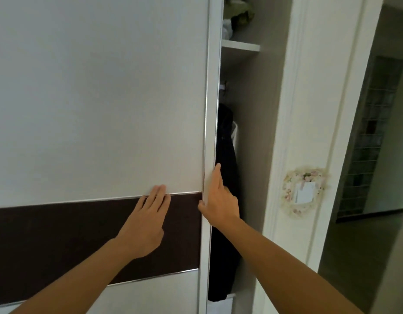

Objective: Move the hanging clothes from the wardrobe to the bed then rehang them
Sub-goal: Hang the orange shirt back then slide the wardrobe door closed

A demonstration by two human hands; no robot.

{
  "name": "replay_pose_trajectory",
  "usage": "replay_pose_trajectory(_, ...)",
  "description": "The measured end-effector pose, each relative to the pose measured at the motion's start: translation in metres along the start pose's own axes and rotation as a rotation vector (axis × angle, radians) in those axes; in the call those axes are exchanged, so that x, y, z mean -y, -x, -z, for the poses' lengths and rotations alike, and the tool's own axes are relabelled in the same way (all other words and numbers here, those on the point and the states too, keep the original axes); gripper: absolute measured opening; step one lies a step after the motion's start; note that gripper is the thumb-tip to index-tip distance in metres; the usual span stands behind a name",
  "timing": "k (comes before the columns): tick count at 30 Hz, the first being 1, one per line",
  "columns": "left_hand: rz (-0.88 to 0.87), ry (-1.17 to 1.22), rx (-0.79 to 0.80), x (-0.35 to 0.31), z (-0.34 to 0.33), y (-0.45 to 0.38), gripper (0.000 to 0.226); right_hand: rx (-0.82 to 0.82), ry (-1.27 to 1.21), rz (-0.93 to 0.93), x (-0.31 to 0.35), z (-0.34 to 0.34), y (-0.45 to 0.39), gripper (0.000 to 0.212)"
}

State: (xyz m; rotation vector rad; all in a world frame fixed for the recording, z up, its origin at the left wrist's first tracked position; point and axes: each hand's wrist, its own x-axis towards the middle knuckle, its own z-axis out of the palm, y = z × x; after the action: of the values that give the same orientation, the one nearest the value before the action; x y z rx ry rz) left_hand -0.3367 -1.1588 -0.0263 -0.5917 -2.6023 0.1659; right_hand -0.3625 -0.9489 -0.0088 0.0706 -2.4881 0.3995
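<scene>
A white sliding wardrobe door (94, 98) with a dark brown band fills the left of the head view. My left hand (148, 214) lies flat on that band, fingers straight. My right hand (218, 200) presses against the door's right edge, its thumb on the front of the frame and straight fingers along the edge. A narrow gap to the right shows the wardrobe's inside, where a dark garment (225, 177) hangs with a white one (235, 134) behind it. Most of the hanging clothes are hidden by the door.
A white shelf (240, 46) above the clothes holds green and white bundles (238, 12). A white door frame (309, 109) with a flower-trimmed wall switch (304, 192) stands to the right. Beyond it a dim doorway opens onto another room with a wire rack (368, 143).
</scene>
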Motion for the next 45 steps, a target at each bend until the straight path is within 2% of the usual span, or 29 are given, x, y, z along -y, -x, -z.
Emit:
replay_pose_trajectory(3,0.032,-0.019,-0.001,-0.015,0.000,-0.005,0.081,-0.178,0.199,0.235,-0.015,-0.003,-0.003,0.110)
replay_pose_trajectory(5,0.049,-0.035,0.005,-0.021,0.000,-0.008,0.081,-0.205,0.332,0.377,-0.028,-0.006,-0.004,0.100)
replay_pose_trajectory(7,0.047,-0.039,-0.004,-0.026,-0.003,-0.011,0.083,-0.192,0.398,0.418,-0.041,-0.009,-0.006,0.092)
replay_pose_trajectory(22,-0.012,-0.200,-0.111,-0.027,-0.020,-0.027,0.098,-0.164,0.526,0.420,-0.100,0.000,-0.009,0.079)
replay_pose_trajectory(28,-0.024,-0.177,-0.135,-0.027,-0.025,-0.030,0.100,-0.195,0.575,0.317,-0.112,0.005,-0.006,0.081)
replay_pose_trajectory(36,-0.088,-0.215,-0.117,-0.019,-0.027,-0.033,0.102,-0.206,0.773,0.224,-0.134,0.017,-0.004,0.073)
replay_pose_trajectory(41,-0.093,-0.210,-0.132,-0.019,-0.029,-0.033,0.101,-0.170,0.804,0.213,-0.136,0.020,-0.005,0.077)
replay_pose_trajectory(45,-0.042,-0.209,-0.190,-0.015,-0.029,-0.029,0.100,-0.158,0.782,0.159,-0.134,0.020,-0.005,0.092)
